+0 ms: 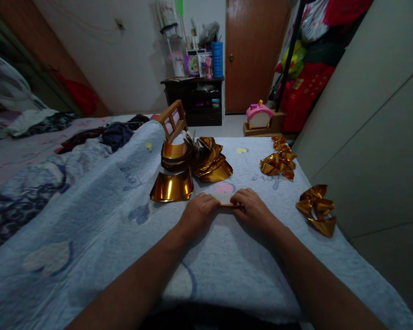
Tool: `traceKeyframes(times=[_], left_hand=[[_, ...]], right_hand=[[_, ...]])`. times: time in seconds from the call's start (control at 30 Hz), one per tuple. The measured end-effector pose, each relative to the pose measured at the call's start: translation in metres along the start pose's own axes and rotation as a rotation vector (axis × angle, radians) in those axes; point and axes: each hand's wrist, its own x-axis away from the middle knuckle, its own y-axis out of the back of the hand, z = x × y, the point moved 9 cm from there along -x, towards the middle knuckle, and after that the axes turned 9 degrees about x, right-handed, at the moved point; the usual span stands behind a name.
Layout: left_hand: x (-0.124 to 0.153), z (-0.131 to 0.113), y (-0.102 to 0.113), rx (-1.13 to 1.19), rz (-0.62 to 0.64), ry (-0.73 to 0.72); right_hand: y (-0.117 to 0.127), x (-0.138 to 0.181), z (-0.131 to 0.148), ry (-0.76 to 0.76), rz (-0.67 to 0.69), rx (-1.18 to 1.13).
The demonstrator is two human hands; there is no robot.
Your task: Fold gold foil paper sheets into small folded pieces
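Observation:
My left hand (198, 210) and my right hand (252, 207) rest side by side on a pale blue quilt (99, 215), fingers curled down onto a small folded sheet of gold paper (225, 200) pinned between them. Only its pale back and a thin gold edge show. Just beyond my hands stands a stack of curled gold paper sheets (189, 165). Folded gold paper pieces lie in a pile (278, 160) at the right rear and another cluster (318, 208) sits near the right edge.
A small wooden frame (172, 120) stands behind the gold stack. Clothes (113, 133) lie on the bed at left. A grey wardrobe wall (371, 137) runs along the right. A dark cabinet (196, 98), a brown door (251, 55) and a pink toy (258, 114) are beyond.

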Motion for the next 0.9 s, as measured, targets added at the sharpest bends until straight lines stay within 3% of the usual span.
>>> traceKeyframes(times=[0.33, 0.57, 0.9], left_hand=[[0.003, -0.004, 0.016, 0.11, -0.188, -0.109], [0.007, 0.007, 0.029, 0.187, -0.296, 0.001], [0.004, 0.007, 0.032, 0.391, -0.38, 0.025]], right_hand=[[0.016, 0.004, -0.002, 0.024, -0.198, -0.147], [0.025, 0.006, 0.001, 0.059, -0.289, -0.233], [0.038, 0.011, 0.019, 0.148, -0.362, -0.065]])
